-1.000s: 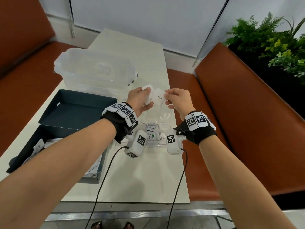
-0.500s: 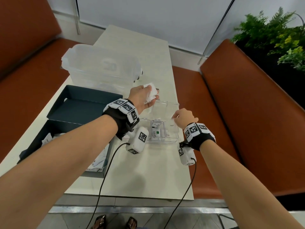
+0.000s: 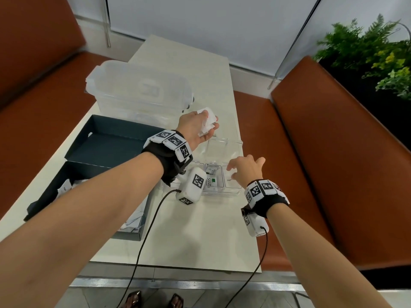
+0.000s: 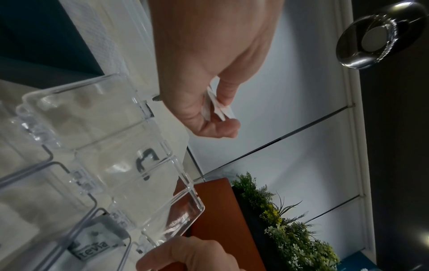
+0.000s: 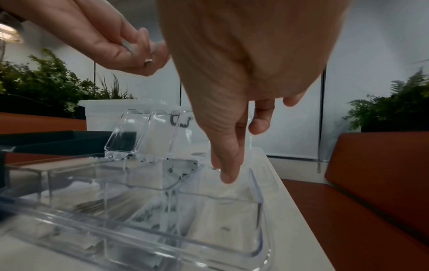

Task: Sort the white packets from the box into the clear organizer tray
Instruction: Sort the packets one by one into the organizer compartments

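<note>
My left hand (image 3: 208, 127) hovers above the far end of the clear organizer tray (image 3: 222, 193) and pinches a few white packets (image 3: 206, 120) between thumb and fingers; the left wrist view shows the packets (image 4: 220, 109) edge-on. My right hand (image 3: 236, 171) is over the tray's right compartment, its fingers (image 5: 228, 172) straight, pointing down and holding nothing. A white packet (image 3: 231, 182) lies flat in that compartment, also seen as a packet (image 5: 223, 218) in the right wrist view. The middle compartment holds printed Stevia packets (image 3: 211, 180).
A dark box (image 3: 51, 194) with more packets (image 3: 65, 186) sits at the table's left, its lid (image 3: 106, 150) lying behind it. A large clear plastic container (image 3: 138, 92) stands beyond. The organizer's hinged lid (image 4: 111, 132) stands open. Orange benches flank the table.
My right hand took a packet from the left hand, came down to the tray's right compartment and let it go there. The left hand stayed raised with its packets.
</note>
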A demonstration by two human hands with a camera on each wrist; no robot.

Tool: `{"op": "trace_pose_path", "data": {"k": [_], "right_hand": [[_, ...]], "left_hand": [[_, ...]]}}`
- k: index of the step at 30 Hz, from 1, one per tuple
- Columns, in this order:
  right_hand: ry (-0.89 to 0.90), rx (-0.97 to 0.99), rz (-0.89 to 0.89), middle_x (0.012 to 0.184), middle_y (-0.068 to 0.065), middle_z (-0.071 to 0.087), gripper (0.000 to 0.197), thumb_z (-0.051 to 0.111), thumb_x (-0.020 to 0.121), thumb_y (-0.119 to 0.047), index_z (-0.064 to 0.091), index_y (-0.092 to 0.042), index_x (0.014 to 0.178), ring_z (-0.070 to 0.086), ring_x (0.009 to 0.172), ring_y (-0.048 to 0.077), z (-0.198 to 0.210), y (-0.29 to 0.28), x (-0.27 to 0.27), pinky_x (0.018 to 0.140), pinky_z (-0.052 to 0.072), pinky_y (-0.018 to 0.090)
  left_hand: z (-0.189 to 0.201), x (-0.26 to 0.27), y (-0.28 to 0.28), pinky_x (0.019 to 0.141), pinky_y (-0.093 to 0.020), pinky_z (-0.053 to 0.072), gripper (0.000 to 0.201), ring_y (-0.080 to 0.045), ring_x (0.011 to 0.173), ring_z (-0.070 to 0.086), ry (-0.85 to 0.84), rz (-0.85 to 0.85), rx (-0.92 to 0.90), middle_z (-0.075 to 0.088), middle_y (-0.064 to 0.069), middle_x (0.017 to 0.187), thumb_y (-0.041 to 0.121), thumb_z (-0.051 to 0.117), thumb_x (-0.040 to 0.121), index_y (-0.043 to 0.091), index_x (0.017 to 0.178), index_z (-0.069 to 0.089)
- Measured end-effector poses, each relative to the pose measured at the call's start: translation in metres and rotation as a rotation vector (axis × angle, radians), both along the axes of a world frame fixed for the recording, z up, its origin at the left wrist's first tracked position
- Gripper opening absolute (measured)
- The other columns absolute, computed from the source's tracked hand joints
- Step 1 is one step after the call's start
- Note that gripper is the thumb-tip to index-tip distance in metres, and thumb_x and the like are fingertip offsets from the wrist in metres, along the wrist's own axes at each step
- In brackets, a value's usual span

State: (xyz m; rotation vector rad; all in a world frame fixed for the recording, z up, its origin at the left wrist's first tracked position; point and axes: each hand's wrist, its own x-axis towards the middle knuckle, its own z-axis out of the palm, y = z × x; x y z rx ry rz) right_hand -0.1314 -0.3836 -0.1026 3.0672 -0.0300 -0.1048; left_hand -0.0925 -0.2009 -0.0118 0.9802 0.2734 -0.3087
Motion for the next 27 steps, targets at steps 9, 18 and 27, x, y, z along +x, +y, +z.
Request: {"op": "trace_pose_path", "data": {"k": [9,18,27], "right_hand": [[0.166,-0.104,0.026,0.100,-0.012,0.067,0.026,0.065,0.086,-0.011,0.067,-0.033,0.101,0.046,0.104,0.017,-0.006,0.003,-0.008,0.090,0.023,0.042],[0.222,-0.026,-0.039,0.098,-0.011,0.069,0.021,0.062,0.087,-0.014,0.070,-0.033,0.093,0.053,0.100,0.019,-0.004,0.005,-0.006,0.096,0.021,0.047],[-0.058,0.129,-0.085,0.080,-0.017,0.057,0.034,0.047,0.090,-0.008,0.066,-0.035,0.085,0.051,0.084,0.014,0.030,0.006,0.016,0.081,0.015,0.039]], "left_hand": [[0.001,-0.003,0.003,0.049,-0.021,0.049,0.032,-0.019,0.059,0.063,0.012,0.006,0.006,0.066,-0.012,0.082,0.013,0.048,0.101,-0.003,0.129,0.049],[0.004,-0.002,0.003,0.049,-0.022,0.049,0.013,-0.021,0.061,0.064,0.022,0.025,-0.033,0.067,-0.012,0.082,0.011,0.049,0.100,0.004,0.111,0.052],[0.013,-0.002,0.002,0.047,-0.020,0.050,0.033,-0.020,0.061,0.063,0.021,0.024,-0.084,0.066,-0.013,0.083,0.012,0.048,0.100,-0.006,0.128,0.051]]}}
